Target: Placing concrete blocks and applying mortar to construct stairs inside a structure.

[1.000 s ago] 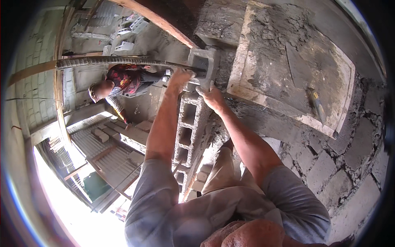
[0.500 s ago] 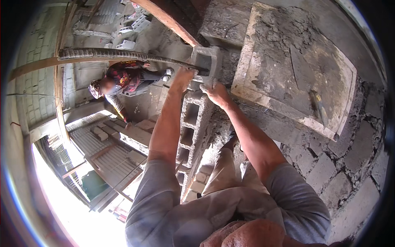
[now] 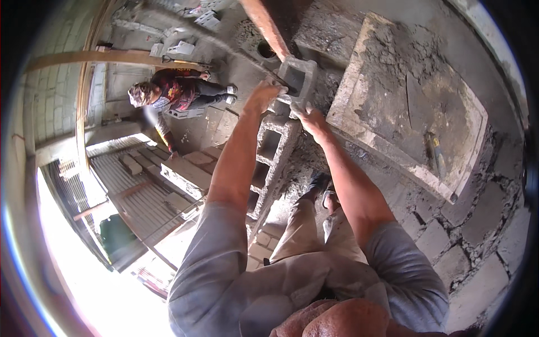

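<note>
My left hand [image 3: 265,93] grips the near left side of a grey hollow concrete block [image 3: 307,80], and my right hand [image 3: 306,117] holds its near right corner. A long ridged steel bar [image 3: 219,44] runs down at a slant into the block's cavity, right by my left fingers. Below the held block stands a column of mortar-caked hollow blocks [image 3: 275,157]. Right of my right hand lies a large worn board [image 3: 469,118] with grey mortar on it and a trowel [image 3: 435,149] with a yellow-marked handle.
A co-worker [image 3: 174,90] in a patterned top bends at the left, an arm reaching down toward stacked slabs [image 3: 182,171]. Wooden beams [image 3: 261,25] cross above, corrugated sheets [image 3: 115,182] lie lower left, loose blocks [image 3: 181,48] behind, and a rough block wall [image 3: 488,208] fills the lower right.
The block and both my hands have shifted up and right in the picture. The steel bar's far end has swung upward, now blurred. The view has shifted slightly, showing more of my feet.
</note>
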Motion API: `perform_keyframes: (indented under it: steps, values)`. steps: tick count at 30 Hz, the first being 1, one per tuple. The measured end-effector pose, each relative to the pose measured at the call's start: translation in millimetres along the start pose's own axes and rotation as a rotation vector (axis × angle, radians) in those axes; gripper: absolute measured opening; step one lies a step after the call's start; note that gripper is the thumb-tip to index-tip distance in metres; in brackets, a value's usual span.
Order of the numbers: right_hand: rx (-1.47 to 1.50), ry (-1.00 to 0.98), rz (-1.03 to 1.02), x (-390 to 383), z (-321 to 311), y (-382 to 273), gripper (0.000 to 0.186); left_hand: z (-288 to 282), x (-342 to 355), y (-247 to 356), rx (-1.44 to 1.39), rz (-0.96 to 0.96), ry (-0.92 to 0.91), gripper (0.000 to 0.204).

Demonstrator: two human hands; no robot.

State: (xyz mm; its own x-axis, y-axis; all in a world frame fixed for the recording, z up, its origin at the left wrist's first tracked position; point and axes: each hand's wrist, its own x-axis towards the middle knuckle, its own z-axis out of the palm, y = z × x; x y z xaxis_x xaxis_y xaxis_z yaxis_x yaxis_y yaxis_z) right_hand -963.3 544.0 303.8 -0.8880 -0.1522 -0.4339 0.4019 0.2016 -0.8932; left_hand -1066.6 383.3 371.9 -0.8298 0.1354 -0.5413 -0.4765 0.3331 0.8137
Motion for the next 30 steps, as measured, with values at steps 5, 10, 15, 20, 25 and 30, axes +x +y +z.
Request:
perform_keyframes:
  steps: [5, 10, 15, 20, 25, 30]
  values:
    - [0.173, 0.082, -0.013, -63, 9, 21, 0.071, -3, -28, 17, 0.108, -0.017, -0.075, 0.107]
    - [0.458, -0.059, 0.237, -161, -12, -11, 0.084, 19, -49, -20, 0.636, 0.234, 0.168, 0.138]
    - [0.489, 0.031, 0.259, -213, -91, 13, 0.077, 58, -59, -14, 0.768, 0.134, 0.286, 0.137]
    - [0.522, 0.140, 0.260, -238, -129, 24, 0.077, 58, -54, -8, 0.766, 0.122, 0.270, 0.129]
    - [0.531, 0.115, 0.263, -246, -120, 26, 0.079, 60, -54, -8, 0.824, 0.110, 0.277, 0.127]
    - [0.542, 0.073, 0.261, -245, -116, 27, 0.083, 62, -53, -6, 0.856, 0.118, 0.273, 0.125]
